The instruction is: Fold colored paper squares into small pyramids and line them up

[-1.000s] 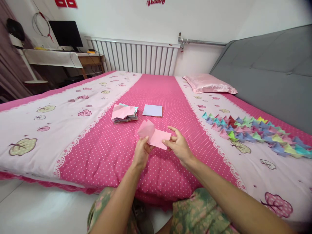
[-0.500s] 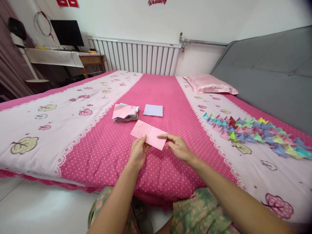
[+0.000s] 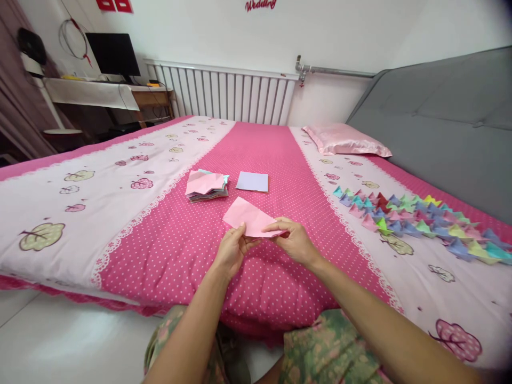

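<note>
A folded pink sheet of paper (image 3: 250, 217) is held low over the pink dotted bedspread (image 3: 188, 245). My left hand (image 3: 232, 250) pinches its near left corner. My right hand (image 3: 294, 240) pinches its near right edge with thumb and forefinger. Beyond the sheet lie a stack of folded coloured papers (image 3: 206, 185) and a single pale lilac square (image 3: 252, 181).
A long row of several folded paper shapes in mixed colours (image 3: 412, 218) lies on the right of the bed. A pink pillow (image 3: 346, 140) rests by the grey headboard (image 3: 440, 122). A radiator (image 3: 224, 98) and a desk with a monitor (image 3: 112, 53) stand behind.
The upper flap of the pink sheet was pressed down flat, then the folded sheet tilted and both hands drew closer together along its near edge.
</note>
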`<action>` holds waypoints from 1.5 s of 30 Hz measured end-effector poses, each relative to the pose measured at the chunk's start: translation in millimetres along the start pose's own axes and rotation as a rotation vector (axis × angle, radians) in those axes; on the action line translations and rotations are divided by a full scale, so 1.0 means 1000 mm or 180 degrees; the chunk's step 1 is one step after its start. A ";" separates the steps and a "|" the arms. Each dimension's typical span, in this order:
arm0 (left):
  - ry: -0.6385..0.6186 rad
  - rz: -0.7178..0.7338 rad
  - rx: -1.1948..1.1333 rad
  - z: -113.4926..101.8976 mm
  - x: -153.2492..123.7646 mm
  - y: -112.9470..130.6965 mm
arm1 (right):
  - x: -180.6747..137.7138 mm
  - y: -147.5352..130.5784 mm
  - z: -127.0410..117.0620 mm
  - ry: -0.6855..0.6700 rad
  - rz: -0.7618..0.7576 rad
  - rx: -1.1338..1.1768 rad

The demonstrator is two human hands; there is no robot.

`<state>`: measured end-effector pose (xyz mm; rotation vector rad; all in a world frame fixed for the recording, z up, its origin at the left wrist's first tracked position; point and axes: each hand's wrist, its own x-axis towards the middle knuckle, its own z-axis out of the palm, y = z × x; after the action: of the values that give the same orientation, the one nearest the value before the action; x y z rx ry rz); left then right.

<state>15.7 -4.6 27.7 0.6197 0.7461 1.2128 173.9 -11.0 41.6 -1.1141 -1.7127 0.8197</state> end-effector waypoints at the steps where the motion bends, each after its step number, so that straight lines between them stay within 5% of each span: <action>1: -0.0061 -0.0011 0.0007 0.000 0.000 0.000 | 0.000 -0.001 0.000 0.0030 0.0026 0.0021; 7: -0.0599 0.0123 0.0253 -0.001 -0.005 -0.001 | -0.002 -0.008 0.002 0.0230 0.0095 -0.0019; 18: -0.0624 0.0226 0.0421 -0.001 -0.002 -0.008 | -0.006 -0.008 0.007 0.0656 0.0365 -0.0071; 33: 0.0030 0.0232 0.0399 -0.005 0.005 -0.009 | -0.001 -0.003 0.007 0.0604 0.0949 0.0924; 45: 0.0448 0.0511 0.0551 -0.008 0.006 -0.005 | 0.001 0.001 0.002 0.0695 0.1130 0.0679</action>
<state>13.8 0.3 17.8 0.7537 0.9408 1.3587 172.5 -10.1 40.6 -1.3245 -1.2336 1.0305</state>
